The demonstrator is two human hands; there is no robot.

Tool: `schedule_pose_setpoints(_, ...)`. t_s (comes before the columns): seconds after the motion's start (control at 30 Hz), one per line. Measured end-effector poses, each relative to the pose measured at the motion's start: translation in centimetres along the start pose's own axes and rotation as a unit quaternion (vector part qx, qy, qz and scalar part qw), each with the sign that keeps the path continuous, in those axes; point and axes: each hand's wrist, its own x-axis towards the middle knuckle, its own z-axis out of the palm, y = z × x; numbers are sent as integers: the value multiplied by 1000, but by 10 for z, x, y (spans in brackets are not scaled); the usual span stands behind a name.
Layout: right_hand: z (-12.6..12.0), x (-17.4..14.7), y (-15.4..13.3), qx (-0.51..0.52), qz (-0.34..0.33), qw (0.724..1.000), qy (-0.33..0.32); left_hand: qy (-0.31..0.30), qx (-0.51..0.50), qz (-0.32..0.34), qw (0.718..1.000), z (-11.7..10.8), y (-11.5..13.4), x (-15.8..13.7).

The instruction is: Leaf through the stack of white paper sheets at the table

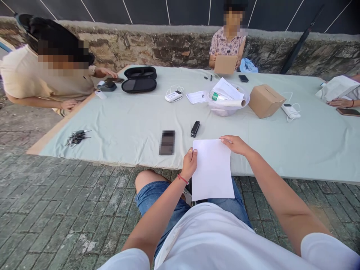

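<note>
A blank white sheet of paper (212, 170) hangs between my hands over the table's near edge and my lap; I cannot tell whether it is one sheet or several. My left hand (190, 163) pinches its left edge near the top, thumb in front. At the upper right corner my right hand (234, 144) grips the paper between thumb and fingers. Just beyond the sheet lies a black stapler (195, 129). To the left of that rests a dark, blurred-out phone-like rectangle (167, 143).
On the cloth-covered table (126, 131) are keys (77, 138), an open black case (139, 85), a white power bank (173, 96), a bowl of papers (226, 110) and a cardboard box (266, 101). People sit at the left, far side and right; one holds a cardboard piece (225, 64).
</note>
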Motion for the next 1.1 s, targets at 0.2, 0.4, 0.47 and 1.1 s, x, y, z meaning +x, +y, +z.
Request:
schedule_pose_setpoints(0.2, 8, 12, 8, -125, -15, 990, -65, -17, -39, -19, 999, 3, -13, 1)
schedule_pose_setpoints(0.4, 28, 30, -9, -190, -65, 976, -90, -34, -79, -53, 995, 2, -24, 2)
schedule_pose_setpoints(0.47, 35, 37, -21, -177, -80, 978, -72, -39, -104, -64, 992, 3, -27, 3)
schedule_pose_setpoints(1.1, 52, 52, -49, -188, -48, 971, -138, 3, -102, -71, 992, -10, -41, 2)
